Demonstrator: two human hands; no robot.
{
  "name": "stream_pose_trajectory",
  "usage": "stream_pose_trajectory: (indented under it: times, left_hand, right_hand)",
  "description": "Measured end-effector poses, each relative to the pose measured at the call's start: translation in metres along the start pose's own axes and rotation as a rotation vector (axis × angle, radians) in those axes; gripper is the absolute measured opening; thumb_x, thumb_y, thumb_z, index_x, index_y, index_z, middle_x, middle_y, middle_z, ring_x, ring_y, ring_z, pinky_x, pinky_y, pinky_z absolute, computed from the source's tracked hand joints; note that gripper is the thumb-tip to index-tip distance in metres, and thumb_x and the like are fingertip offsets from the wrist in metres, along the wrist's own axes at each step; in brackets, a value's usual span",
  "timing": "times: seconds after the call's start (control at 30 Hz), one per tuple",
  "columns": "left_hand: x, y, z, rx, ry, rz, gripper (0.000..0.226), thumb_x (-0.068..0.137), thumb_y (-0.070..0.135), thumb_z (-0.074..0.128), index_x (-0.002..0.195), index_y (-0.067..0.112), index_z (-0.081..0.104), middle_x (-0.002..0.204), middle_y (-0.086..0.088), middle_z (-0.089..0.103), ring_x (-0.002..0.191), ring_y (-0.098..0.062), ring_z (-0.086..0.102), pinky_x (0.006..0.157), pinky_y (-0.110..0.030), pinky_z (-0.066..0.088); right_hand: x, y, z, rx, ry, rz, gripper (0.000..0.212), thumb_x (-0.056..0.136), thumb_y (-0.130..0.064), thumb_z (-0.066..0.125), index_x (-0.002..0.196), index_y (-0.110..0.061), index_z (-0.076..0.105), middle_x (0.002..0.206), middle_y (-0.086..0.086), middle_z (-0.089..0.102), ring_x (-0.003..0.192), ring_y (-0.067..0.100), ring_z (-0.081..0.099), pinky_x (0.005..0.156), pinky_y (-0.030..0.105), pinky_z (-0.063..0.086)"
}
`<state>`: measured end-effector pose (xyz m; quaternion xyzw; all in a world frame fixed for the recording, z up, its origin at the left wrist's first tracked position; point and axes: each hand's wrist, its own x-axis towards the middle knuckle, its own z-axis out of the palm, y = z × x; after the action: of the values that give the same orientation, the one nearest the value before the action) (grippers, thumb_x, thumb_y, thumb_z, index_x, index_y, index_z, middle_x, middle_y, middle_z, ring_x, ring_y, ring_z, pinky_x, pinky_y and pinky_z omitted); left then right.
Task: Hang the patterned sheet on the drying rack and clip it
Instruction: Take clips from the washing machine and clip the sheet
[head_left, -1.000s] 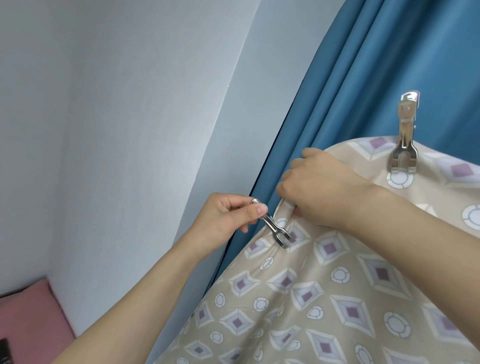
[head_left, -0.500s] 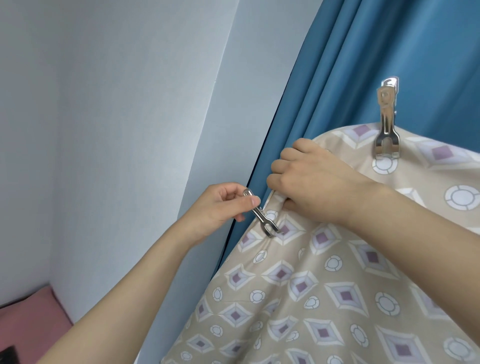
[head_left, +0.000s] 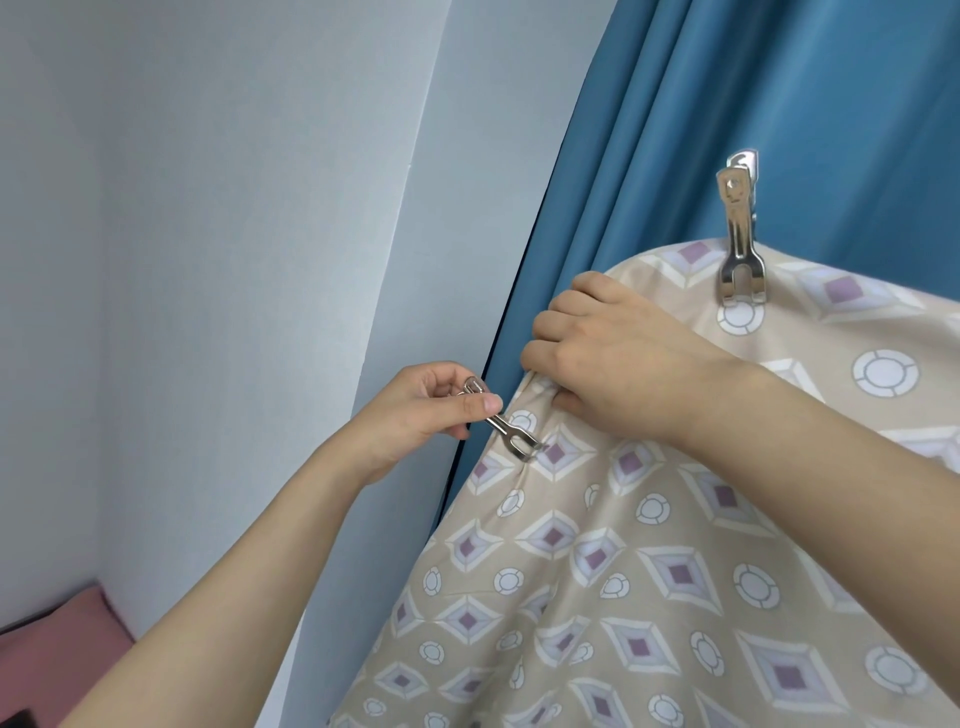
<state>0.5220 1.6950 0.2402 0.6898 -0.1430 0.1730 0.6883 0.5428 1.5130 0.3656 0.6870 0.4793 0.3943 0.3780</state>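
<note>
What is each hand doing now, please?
Left hand: pinches a metal clip at the sheet edge.
Right hand: grips the sheet's top fold.

Pale grey-blue walls (head_left: 208, 260) meeting at a corner, blue curtain (head_left: 779, 78), pink cushion (head_left: 57, 644) low left

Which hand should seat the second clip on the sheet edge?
Left. The left hand already pinches the loose clip, its jaws at the sheet edge. The right hand grips the sheet near the top; another clip is already on.
</note>
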Motion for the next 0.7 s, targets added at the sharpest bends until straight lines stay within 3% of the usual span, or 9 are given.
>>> stream_pose_trajectory:
  times: [0.23,0.43,0.63,0.7]
  left_hand:
    - [0.0,0.004,0.001,0.047,0.015,-0.009,0.029,0.072,0.033,0.075,0.09,0.011,0.069,0.08,-0.002,0.062,0.072,-0.019,0.056,0.085,-0.04,0.052]
    - [0.0,0.008,0.002,0.084,0.055,0.018,0.032,0.073,0.032,0.075,0.094,0.009,0.068,0.085,0.003,0.066,0.08,-0.019,0.062,0.086,-0.037,0.052]
    - [0.001,0.015,0.007,0.084,0.081,0.047,0.02,0.085,0.019,0.074,0.097,0.006,0.066,0.089,-0.001,0.062,0.078,-0.014,0.062,0.075,-0.022,0.051]
    - [0.001,0.016,0.008,0.078,0.117,0.066,0.023,0.083,0.026,0.075,0.097,0.01,0.066,0.089,0.004,0.063,0.079,-0.02,0.063,0.079,-0.029,0.051]
  right_hand:
    - [0.0,-0.002,-0.004,0.043,-0.023,0.002,0.016,0.074,-0.023,0.061,0.089,-0.021,0.067,0.082,-0.002,0.059,0.087,0.025,0.058,0.098,0.038,0.035]
    - [-0.008,-0.003,-0.003,0.079,0.047,0.011,0.027,0.08,-0.023,0.054,0.103,-0.019,0.067,0.102,0.001,0.065,0.11,0.026,0.057,0.114,0.039,0.008]
    - [-0.019,-0.002,-0.003,0.156,0.145,0.012,0.033,0.078,-0.018,0.058,0.109,-0.011,0.067,0.117,0.008,0.065,0.124,0.031,0.053,0.116,0.044,0.016]
    - [-0.022,-0.001,-0.003,0.163,0.151,0.028,0.038,0.082,-0.02,0.052,0.116,-0.01,0.065,0.126,0.009,0.062,0.129,0.031,0.049,0.118,0.045,0.02]
